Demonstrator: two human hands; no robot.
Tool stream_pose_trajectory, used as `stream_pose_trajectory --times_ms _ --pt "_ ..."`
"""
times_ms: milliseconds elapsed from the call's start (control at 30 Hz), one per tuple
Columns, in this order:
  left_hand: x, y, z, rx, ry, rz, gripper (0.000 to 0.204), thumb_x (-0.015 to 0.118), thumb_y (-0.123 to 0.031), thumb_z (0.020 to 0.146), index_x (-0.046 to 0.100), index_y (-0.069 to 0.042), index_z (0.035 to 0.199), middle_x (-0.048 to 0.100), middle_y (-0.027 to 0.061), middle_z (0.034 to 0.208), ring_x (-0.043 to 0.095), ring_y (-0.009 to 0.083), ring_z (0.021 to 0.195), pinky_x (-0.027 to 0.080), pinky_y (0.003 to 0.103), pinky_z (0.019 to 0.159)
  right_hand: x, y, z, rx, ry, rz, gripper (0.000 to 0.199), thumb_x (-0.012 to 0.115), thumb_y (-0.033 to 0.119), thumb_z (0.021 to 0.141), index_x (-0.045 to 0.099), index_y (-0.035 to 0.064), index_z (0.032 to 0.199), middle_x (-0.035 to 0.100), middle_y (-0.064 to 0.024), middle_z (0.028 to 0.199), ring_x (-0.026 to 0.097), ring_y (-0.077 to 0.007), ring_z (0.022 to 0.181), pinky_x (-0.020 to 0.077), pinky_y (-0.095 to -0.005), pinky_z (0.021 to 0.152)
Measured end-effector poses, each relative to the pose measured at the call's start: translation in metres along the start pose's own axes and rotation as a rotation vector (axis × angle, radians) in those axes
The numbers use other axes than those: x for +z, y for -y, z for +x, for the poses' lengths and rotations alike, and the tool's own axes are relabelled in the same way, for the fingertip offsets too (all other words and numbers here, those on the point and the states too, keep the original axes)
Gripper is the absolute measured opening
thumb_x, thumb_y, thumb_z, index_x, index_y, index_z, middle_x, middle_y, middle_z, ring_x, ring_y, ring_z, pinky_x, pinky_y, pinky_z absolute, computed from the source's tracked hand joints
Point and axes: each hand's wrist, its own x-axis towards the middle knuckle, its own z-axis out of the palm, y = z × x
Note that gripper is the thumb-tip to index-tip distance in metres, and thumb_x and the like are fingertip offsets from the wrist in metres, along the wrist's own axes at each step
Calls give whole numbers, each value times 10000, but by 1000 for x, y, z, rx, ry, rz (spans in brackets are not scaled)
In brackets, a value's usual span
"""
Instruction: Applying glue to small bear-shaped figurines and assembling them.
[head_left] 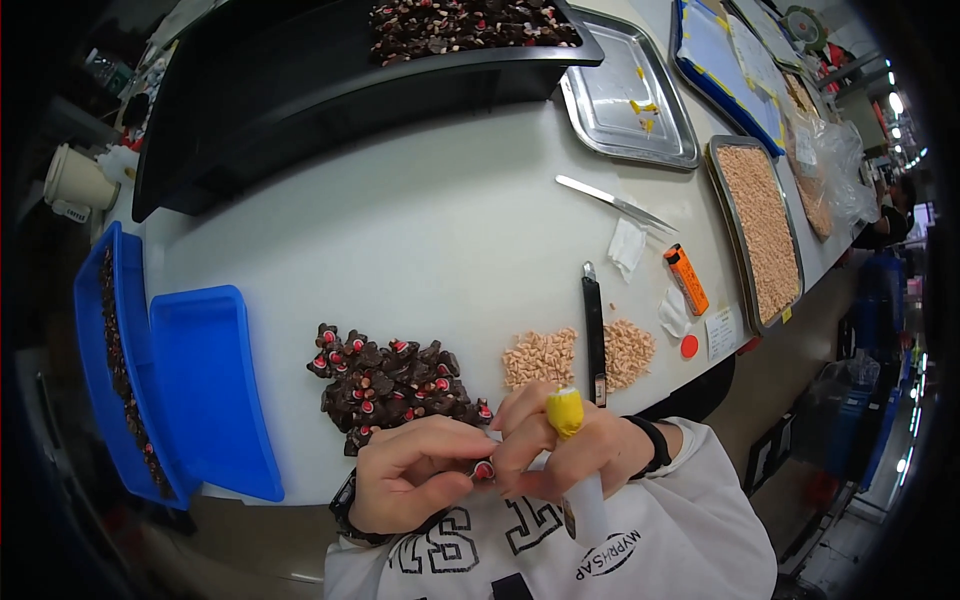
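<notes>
My left hand (415, 478) is closed, pinching a small dark part (483, 470) with a red-and-white round face. Close beside it, my right hand (565, 455) has its fingertips near that same part. A white stick-like tool with a yellow-wrapped end (565, 410) is gripped in the right hand; its lower end is partly hidden by the fingers. Just beyond the left hand lies a pile of similar dark parts (400, 385). Two heaps of small beige pieces (540, 358) lie beyond the right hand, with a black-handled cutter (594, 330) between them.
A large black bin (330, 100) with more dark parts stands at the back. Blue trays (210, 390) sit at left. Toward the right are metal tweezers (615, 203), an orange box-shaped item (686, 280), a steel tray (630, 100) and a tray of beige pieces (760, 230).
</notes>
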Motion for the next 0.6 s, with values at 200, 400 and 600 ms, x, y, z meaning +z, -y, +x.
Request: stream_pose_trajectory --times_ms 200,400,600 --pt "-5 -3 -3 -17 -27 115 278 577 -149 862 602 78 1022 611 183 990 599 206 887 475 270 735 -4 -10 8 -209 54 -160 129 583 186 809 471 122 800 606 -49 789 530 -223 662 404 -337 658" --pt "-6 -6 -1 -15 -10 180 309 544 -211 886 616 66 1004 618 168 955 604 218 852 473 280 729 5 -6 -1 36 -21 -35 254 699 -40 641 505 118 600 634 -12 861 455 -222 826 395 -399 772" --pt "-8 -5 0 -33 1 216 320 535 -233 893 626 61 982 619 159 941 604 203 814 472 267 702 4 -15 2 -172 -17 -266 196 655 145 741 467 131 794 603 -36 827 538 -225 673 404 -344 637"
